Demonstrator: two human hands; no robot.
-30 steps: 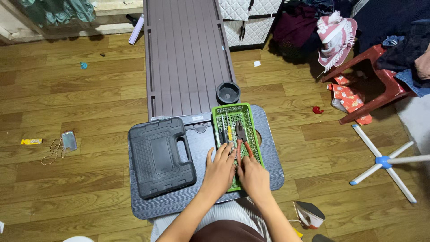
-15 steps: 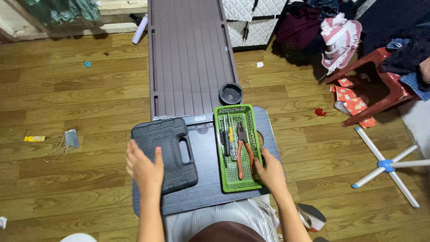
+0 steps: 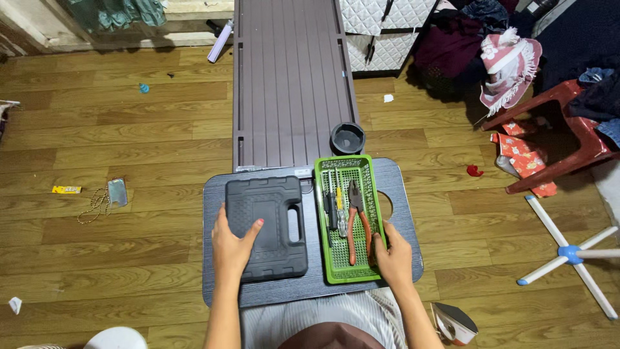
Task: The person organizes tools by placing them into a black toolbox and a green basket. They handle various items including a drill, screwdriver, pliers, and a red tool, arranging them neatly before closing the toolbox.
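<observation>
A black plastic tool case lies flat on a dark lap table. My left hand rests on the case's near left corner, thumb on its top. Beside it stands a green mesh basket holding orange-handled pliers and a few screwdrivers. My right hand grips the basket's near right rim, thumb on the edge.
A long brown slatted panel lies on the wooden floor beyond the table, with a black cup at its near corner. A red plastic stool, clothes and a white fan base are at the right. An iron sits by my right side.
Both hands left the inside of the basket. My left hand swung left and settled on the tool case; my right hand moved to the basket's right rim. The view shifted slightly.
</observation>
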